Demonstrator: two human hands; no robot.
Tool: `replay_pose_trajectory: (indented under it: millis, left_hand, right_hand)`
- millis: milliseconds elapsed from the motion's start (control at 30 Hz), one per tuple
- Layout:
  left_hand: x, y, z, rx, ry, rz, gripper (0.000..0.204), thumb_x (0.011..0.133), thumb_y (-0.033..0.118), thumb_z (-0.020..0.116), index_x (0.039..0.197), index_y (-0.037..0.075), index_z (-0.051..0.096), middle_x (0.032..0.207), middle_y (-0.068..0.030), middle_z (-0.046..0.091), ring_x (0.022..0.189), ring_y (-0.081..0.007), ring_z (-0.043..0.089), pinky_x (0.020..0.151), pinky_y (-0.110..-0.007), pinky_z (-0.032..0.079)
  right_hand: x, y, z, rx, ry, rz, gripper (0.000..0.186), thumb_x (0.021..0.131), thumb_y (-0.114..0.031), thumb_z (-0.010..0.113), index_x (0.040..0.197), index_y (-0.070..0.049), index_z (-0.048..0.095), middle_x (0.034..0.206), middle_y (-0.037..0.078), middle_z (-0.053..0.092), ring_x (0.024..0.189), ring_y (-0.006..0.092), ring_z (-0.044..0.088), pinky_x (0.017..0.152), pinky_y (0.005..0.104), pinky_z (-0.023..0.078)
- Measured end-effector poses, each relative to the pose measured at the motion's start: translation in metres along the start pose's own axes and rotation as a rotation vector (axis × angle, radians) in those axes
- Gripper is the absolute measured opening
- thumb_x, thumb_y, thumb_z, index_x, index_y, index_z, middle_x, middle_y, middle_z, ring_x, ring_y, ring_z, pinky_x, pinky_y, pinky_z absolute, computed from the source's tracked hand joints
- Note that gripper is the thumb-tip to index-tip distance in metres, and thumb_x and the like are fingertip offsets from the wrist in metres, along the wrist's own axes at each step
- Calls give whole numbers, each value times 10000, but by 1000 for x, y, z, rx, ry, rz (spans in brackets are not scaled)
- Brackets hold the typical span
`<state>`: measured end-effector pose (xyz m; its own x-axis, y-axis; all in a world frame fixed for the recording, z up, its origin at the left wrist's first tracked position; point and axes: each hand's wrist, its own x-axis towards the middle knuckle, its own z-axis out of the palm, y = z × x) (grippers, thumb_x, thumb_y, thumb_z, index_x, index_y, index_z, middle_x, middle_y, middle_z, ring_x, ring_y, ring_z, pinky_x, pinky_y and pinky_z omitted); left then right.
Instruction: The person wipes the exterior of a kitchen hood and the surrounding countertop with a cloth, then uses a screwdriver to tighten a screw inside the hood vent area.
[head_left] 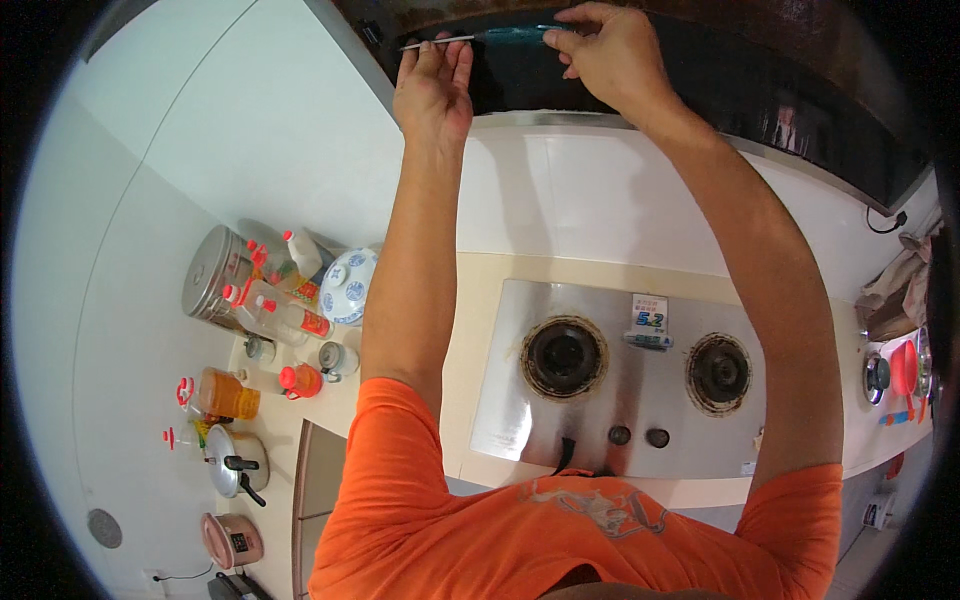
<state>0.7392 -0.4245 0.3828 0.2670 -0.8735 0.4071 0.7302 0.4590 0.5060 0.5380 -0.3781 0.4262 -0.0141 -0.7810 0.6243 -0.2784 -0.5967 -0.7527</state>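
Observation:
Both my arms are raised to the dark underside of the range hood (700,75) at the top. A screwdriver (515,36) with a translucent teal handle lies level across it, its thin metal shaft pointing left towards the hood's left edge. My left hand (435,90) is closed, its fingertips pinching the shaft near the tip. At the other end, my right hand (615,60) grips the handle's butt between thumb and fingers. What the tip touches is too small to make out.
Below is a steel gas stove (510,400) with two burners. Left on the counter stand oil bottles (270,310), a lidded blue-and-white pot (347,285), a steel canister (212,275), a pressure cooker (230,462) and a pink cooker (232,540). A pan lid (876,378) lies at right.

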Motion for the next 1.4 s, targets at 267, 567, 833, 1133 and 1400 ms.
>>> replay_pose_trajectory:
  millis: [267,567,833,1133,1400]
  left_hand:
    - [12,4,-6,-24,-25,44,311,1019,58,526,1324,6,491,1074,-133,643,904,-237,658,901,-390,585]
    - [16,0,-7,-18,9,45,340,1015,62,537,1347,16,479,1053,-139,641,930,-244,661,907,-411,586]
    - [15,2,-1,25,81,40,291,1018,72,529,1300,6,495,1065,-125,627,976,-248,636,968,-419,553]
    - [16,3,4,-7,151,44,226,1023,73,523,1238,9,543,1049,-103,636,948,-228,640,947,-403,556]
    - [17,0,3,-30,157,62,252,1030,66,495,1226,-89,521,1175,-197,597,1131,-322,603,1035,-458,531]
  right_hand:
    - [-2,-10,5,-6,-14,20,250,877,-37,721,1064,120,667,726,168,690,594,186,657,531,333,532]
    - [10,2,9,59,-30,14,257,885,-26,706,1059,157,657,743,186,695,606,187,663,519,320,527]
    - [14,3,4,59,-48,-11,252,879,-52,719,1021,150,672,690,187,682,575,188,664,499,337,515]
    - [23,11,6,-200,-1,-303,249,896,-89,705,976,145,679,808,232,704,679,275,694,617,393,537]
    - [31,12,6,-479,-176,-240,384,884,-101,703,1153,158,614,987,348,665,937,420,682,806,448,533]
